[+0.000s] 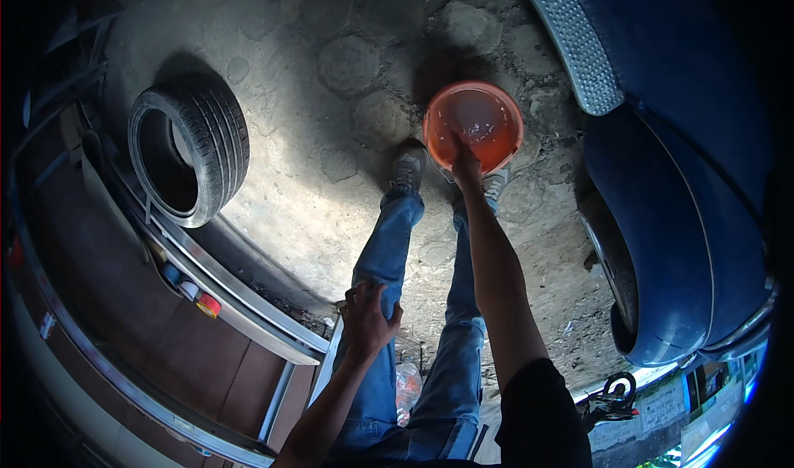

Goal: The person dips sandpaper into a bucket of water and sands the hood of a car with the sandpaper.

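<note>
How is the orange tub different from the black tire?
The tub is orange; the tire is black. The tub's opening faces up, while the tire's faces sideways. The right hand reaches over the tub's rim, but neither hand touches the tire. Both are round and sit on the floor.

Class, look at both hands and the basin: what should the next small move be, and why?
Probably move the left hand from the left leg to steady the basin by its rim. The right hand reaches in over the near rim, while the left hand is well apart from the basin, so nothing visible grips it.
</note>
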Demonstrator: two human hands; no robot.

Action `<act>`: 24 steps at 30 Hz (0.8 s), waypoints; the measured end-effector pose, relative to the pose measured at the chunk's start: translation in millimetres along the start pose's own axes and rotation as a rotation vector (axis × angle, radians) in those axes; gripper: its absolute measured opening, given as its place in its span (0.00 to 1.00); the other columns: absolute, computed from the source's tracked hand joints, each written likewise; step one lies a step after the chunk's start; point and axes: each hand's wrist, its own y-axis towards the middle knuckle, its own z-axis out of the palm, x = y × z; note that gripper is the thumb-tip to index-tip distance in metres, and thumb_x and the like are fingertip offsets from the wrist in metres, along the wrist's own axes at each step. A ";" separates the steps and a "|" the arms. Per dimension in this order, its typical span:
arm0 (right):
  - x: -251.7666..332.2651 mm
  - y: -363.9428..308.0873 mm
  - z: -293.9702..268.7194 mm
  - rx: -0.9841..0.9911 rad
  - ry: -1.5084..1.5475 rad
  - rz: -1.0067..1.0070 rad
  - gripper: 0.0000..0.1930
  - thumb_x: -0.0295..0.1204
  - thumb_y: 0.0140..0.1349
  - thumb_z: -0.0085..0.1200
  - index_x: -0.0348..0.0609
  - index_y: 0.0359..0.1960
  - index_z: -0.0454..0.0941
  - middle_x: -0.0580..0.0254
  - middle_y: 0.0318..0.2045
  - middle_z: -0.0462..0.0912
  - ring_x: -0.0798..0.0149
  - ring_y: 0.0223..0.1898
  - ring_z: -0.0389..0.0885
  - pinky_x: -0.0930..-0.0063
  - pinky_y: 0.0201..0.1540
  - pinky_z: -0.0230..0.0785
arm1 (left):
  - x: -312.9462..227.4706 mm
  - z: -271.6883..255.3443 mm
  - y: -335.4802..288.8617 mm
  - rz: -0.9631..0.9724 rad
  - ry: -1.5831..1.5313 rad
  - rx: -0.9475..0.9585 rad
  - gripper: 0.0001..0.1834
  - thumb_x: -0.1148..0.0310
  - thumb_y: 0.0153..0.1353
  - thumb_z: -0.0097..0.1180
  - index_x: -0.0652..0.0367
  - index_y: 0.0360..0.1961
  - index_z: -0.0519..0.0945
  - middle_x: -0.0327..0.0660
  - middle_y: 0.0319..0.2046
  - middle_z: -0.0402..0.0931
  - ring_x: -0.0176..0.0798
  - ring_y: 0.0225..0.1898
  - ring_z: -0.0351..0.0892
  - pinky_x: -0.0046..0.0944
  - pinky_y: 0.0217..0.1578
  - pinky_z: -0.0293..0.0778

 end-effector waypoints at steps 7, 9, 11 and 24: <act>7.9 -83.4 -120.0 -0.098 0.619 0.793 0.18 0.43 0.68 0.43 0.44 0.47 0.78 0.56 0.39 0.80 0.59 0.42 0.78 0.58 0.45 0.70 | -2.9 21.3 44.4 0.099 -0.217 0.018 0.25 0.57 0.53 0.62 0.52 0.52 0.75 0.48 0.49 0.75 0.55 0.51 0.72 0.55 0.47 0.74; 108.5 -134.9 -157.6 -0.094 1.064 1.021 0.16 0.44 0.68 0.47 0.50 0.50 0.75 0.65 0.43 0.76 0.65 0.45 0.74 0.60 0.46 0.68 | 65.9 8.9 54.6 -0.076 -0.271 0.008 0.25 0.55 0.56 0.60 0.52 0.53 0.74 0.49 0.48 0.76 0.58 0.50 0.75 0.53 0.51 0.73; 99.7 -185.3 -235.3 -0.139 1.314 0.882 0.17 0.44 0.67 0.48 0.52 0.53 0.73 0.66 0.46 0.75 0.65 0.48 0.73 0.61 0.50 0.67 | 47.3 -13.3 62.2 -0.162 -0.286 0.112 0.23 0.52 0.59 0.57 0.51 0.53 0.75 0.51 0.49 0.77 0.59 0.52 0.76 0.52 0.52 0.73; 7.6 -497.1 -376.8 -1.037 2.076 0.498 0.19 0.43 0.66 0.52 0.58 0.57 0.70 0.73 0.57 0.72 0.65 0.57 0.70 0.58 0.61 0.59 | 11.6 -211.7 105.7 0.107 -0.032 0.156 0.20 0.52 0.59 0.52 0.56 0.41 0.83 0.46 0.31 0.84 0.45 0.32 0.84 0.45 0.36 0.78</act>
